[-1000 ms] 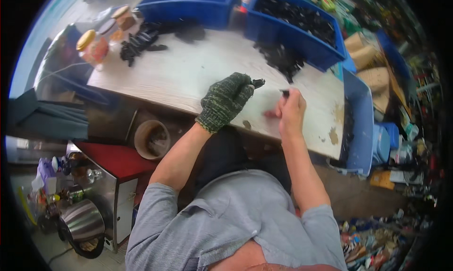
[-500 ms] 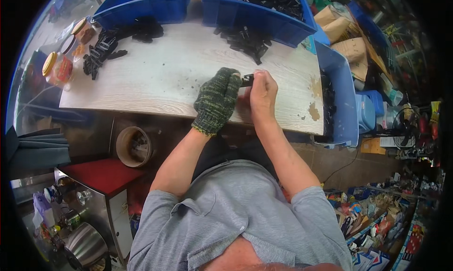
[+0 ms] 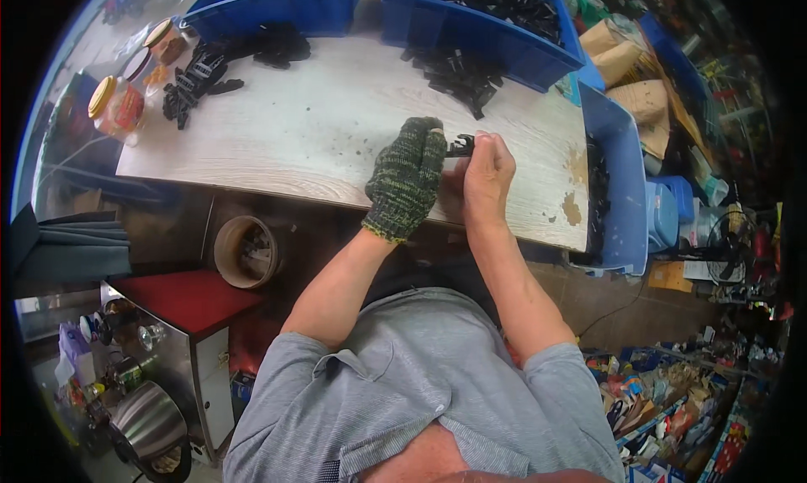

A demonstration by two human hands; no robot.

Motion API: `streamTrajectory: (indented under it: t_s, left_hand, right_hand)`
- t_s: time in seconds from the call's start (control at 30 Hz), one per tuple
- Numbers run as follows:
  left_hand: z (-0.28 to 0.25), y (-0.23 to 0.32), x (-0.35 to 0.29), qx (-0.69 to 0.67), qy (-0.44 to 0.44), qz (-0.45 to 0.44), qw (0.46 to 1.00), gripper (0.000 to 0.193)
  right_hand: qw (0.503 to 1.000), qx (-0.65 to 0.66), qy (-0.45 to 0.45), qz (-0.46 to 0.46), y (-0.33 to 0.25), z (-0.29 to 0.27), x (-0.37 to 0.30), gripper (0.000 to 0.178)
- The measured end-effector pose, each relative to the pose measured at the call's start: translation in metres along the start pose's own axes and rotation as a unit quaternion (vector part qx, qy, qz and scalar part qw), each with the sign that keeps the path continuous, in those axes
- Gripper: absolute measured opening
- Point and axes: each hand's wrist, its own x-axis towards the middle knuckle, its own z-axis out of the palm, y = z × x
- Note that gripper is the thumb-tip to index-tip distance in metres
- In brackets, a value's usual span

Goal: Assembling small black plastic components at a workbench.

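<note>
Just above the near part of the white table (image 3: pixel 277 138), a small black plastic part (image 3: pixel 460 146) spans the gap between my hands. My left hand (image 3: pixel 408 179), in a dark green knitted glove, is closed at the part's left end. Bare, my right hand (image 3: pixel 488 176) pinches the right end with thumb and fingers. The fingers cover both ends of the part. Beyond my hands lies a loose pile of similar black parts (image 3: pixel 458 81). Another heap of black parts (image 3: pixel 202 71) is spread at the table's far left.
Two blue bins, a left one (image 3: pixel 269 12) and a right one (image 3: pixel 479 33) full of black parts, stand along the far edge. A lighter blue bin (image 3: pixel 619 180) adjoins the table's right side. Lidded jars (image 3: pixel 118 109) stand at left. A round bucket (image 3: pixel 245 252) sits below the near edge.
The view has shifted slightly, so the table and bins appear a little further right. Both hands still hold the black part between them, with a bit more of it showing.
</note>
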Motion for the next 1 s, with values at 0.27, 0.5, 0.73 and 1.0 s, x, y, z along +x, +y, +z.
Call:
streamTrajectory:
  t_s: [0.27,0.5,0.73,1.0]
  left_hand:
    - [0.027,0.007,-0.002,0.013,0.052,0.014,0.998,0.033]
    - [0.003,0.031,0.007,-0.191,-0.036,-0.175,0.965,0.029]
    - [-0.086,-0.108,0.038,0.121,0.063,-0.145,0.980,0.034]
    - [-0.153,-0.202,0.059,0.404,0.029,-0.247,0.880,0.046]
  right_hand:
    - [0.979,-0.114,-0.009,-0.166,0.024,-0.012,0.014,0.029]
    - [0.995,-0.059,-0.036,-0.075,0.011,-0.018,0.013,0.028]
    - [0.997,0.060,-0.038,0.043,0.002,-0.005,0.005,0.027]
    - [0.992,0.081,-0.007,0.099,-0.005,-0.008,0.009,0.027]
